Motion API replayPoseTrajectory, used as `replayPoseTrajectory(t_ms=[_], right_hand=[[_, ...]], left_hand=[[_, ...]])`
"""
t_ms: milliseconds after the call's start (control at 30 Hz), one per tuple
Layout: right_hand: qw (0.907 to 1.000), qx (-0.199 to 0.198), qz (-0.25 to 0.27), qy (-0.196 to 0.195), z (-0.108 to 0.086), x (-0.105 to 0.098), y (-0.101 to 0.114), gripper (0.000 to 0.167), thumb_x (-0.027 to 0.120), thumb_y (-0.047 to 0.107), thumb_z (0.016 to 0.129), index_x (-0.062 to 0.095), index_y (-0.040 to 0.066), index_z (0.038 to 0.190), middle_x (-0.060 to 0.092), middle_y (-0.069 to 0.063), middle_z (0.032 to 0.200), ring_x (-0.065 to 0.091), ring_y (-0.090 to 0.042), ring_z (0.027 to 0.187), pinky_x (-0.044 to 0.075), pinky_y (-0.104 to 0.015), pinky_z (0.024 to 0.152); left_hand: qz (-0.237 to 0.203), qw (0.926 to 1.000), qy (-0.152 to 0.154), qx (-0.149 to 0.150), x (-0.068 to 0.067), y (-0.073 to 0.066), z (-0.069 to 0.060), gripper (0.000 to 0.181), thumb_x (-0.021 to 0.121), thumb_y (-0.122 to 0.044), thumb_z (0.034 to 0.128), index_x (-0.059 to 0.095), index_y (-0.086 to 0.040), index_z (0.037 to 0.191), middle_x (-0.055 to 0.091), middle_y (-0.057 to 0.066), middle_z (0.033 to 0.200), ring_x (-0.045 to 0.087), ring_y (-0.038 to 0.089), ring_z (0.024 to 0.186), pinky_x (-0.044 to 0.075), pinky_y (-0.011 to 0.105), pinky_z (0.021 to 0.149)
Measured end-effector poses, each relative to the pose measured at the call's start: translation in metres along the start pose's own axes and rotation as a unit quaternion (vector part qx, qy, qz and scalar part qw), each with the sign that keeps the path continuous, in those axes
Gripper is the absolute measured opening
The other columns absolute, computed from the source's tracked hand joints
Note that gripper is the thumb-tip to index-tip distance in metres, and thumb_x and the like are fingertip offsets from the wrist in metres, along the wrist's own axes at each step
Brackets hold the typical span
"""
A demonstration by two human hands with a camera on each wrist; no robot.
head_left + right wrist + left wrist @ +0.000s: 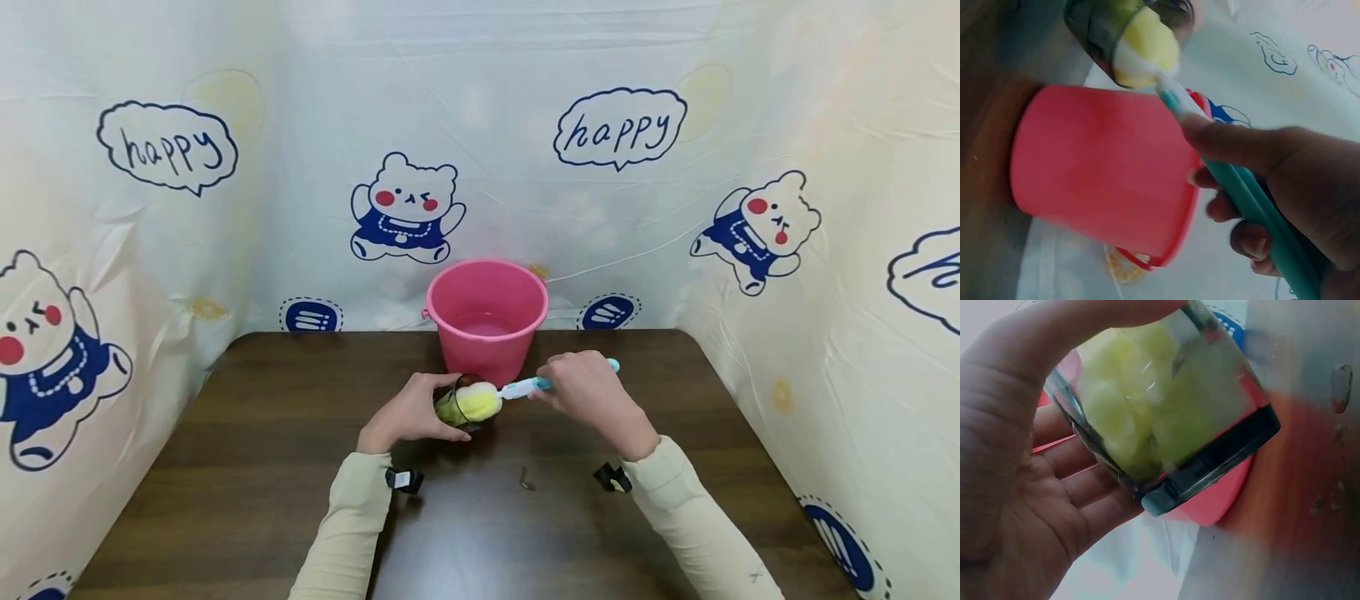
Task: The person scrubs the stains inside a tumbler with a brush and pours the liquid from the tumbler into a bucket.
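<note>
Cup (1172, 409) tilted in the left hand (411, 412), brush (1254, 209) in the right hand (588, 390), sponge (480, 402) partly inside.

I judge the cup stiff, light, slick if wet and perhaps breakable; I'd hold it as here, thumb and left fingers round its wall, mouth turned towards the right fingers. Those curl round the brush's handle, probably its firmest part; the sponge beyond them looks soft. On my feed both hands reach forward, angled inward, bucket (487, 354) just past the fingers.

A pink bucket (486, 350) stands on the dark wooden table (240, 442), before a pale cloth (510, 50) printed with bears (408, 208) and "happy" speech bubbles (621, 129)
</note>
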State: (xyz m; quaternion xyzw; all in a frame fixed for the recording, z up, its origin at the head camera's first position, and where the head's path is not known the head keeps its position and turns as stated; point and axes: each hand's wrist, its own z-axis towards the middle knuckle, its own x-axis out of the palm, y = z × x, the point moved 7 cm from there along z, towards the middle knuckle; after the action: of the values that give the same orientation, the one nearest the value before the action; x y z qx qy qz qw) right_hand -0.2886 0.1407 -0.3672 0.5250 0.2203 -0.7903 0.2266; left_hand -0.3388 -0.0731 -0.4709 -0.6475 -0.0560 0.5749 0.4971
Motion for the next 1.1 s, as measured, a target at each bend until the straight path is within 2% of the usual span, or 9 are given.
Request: replayPoseTrajectory(t_ms=[167,333,467,533,600,733,900,1000,1100], right_hand=[[0.9983,0.024,0.039,0.036,0.002,0.003,-0.004,0.023,0.087,0.041,0.079,0.082,0.018,0.085,0.058,0.009,0.058,0.039,-0.007,0.049,0.030,-0.021,0.043],[0.9958,0.055,0.056,0.049,0.002,0.008,-0.010,0.022,0.086,0.041,0.081,0.083,0.020,0.088,0.050,0.010,0.055,0.036,-0.008,0.045,0.025,-0.023,0.041],[0.9923,0.053,0.091,0.066,0.000,0.013,-0.011,0.024,0.087,0.040,0.080,0.084,0.018,0.089,0.063,0.010,0.062,0.040,-0.006,0.048,0.033,-0.021,0.043],[0.9921,0.046,0.106,0.051,0.000,0.013,-0.012,0.026,0.089,0.039,0.078,0.084,0.017,0.090,0.070,0.007,0.069,0.043,-0.005,0.050,0.036,-0.021,0.044],[0.9938,0.035,0.104,0.020,0.001,0.014,-0.013,0.026,0.089,0.038,0.077,0.083,0.017,0.090,0.072,0.006,0.072,0.044,-0.006,0.051,0.035,-0.021,0.044],[0.9972,0.013,0.063,-0.039,0.002,0.018,-0.014,0.020,0.086,0.037,0.081,0.082,0.019,0.088,0.068,0.007,0.068,0.044,-0.007,0.051,0.032,-0.020,0.044],[0.9966,-0.025,0.063,-0.047,-0.004,0.023,-0.010,0.019,0.085,0.036,0.083,0.078,0.018,0.082,0.060,0.010,0.062,0.041,-0.005,0.050,0.034,-0.018,0.046],[0.9953,-0.048,0.066,-0.053,-0.005,0.024,-0.010,0.021,0.086,0.036,0.082,0.077,0.018,0.079,0.058,0.010,0.060,0.039,-0.004,0.049,0.034,-0.018,0.046],[0.9951,-0.051,0.041,-0.074,-0.003,0.024,-0.013,0.026,0.087,0.039,0.081,0.076,0.015,0.079,0.059,0.008,0.061,0.041,-0.006,0.049,0.036,-0.019,0.048]], left_hand=[[0.007,1.0000,-0.004,0.005,0.005,0.001,0.001,0.091,0.098,-0.040,0.0629,0.061,-0.011,0.141,0.066,-0.002,0.132,0.060,0.013,0.118,0.055,0.037,0.096],[-0.005,1.0000,-0.003,-0.001,0.008,0.005,-0.001,0.090,0.097,-0.038,0.0647,0.059,-0.014,0.143,0.065,-0.004,0.134,0.059,0.013,0.119,0.055,0.037,0.097],[-0.002,0.9998,-0.020,-0.002,0.004,0.007,-0.004,0.092,0.098,-0.037,0.0635,0.059,-0.013,0.143,0.064,-0.003,0.136,0.059,0.015,0.122,0.054,0.041,0.100],[0.004,0.9997,-0.025,-0.004,0.002,0.009,-0.005,0.094,0.098,-0.040,0.0632,0.058,-0.012,0.144,0.063,-0.003,0.138,0.059,0.015,0.123,0.054,0.041,0.101],[0.005,0.9997,-0.025,-0.001,0.001,0.009,-0.006,0.095,0.097,-0.042,0.0639,0.058,-0.012,0.144,0.064,-0.002,0.137,0.059,0.016,0.122,0.054,0.042,0.101],[0.008,0.9997,-0.025,0.005,-0.002,0.007,-0.007,0.093,0.096,-0.041,0.0664,0.056,-0.013,0.145,0.064,-0.003,0.136,0.059,0.016,0.121,0.054,0.042,0.100],[0.012,0.9993,-0.036,0.002,-0.006,0.008,-0.009,0.092,0.098,-0.039,0.0638,0.059,-0.011,0.142,0.066,-0.002,0.132,0.061,0.015,0.117,0.055,0.041,0.098],[0.011,0.9997,-0.021,0.005,-0.003,0.008,-0.006,0.092,0.097,-0.041,0.0638,0.060,-0.010,0.141,0.067,-0.002,0.130,0.061,0.014,0.115,0.056,0.038,0.097],[0.004,0.9999,-0.002,0.015,0.002,0.007,-0.003,0.090,0.097,-0.041,0.0652,0.060,-0.012,0.142,0.067,-0.005,0.129,0.061,0.012,0.113,0.056,0.036,0.096]])
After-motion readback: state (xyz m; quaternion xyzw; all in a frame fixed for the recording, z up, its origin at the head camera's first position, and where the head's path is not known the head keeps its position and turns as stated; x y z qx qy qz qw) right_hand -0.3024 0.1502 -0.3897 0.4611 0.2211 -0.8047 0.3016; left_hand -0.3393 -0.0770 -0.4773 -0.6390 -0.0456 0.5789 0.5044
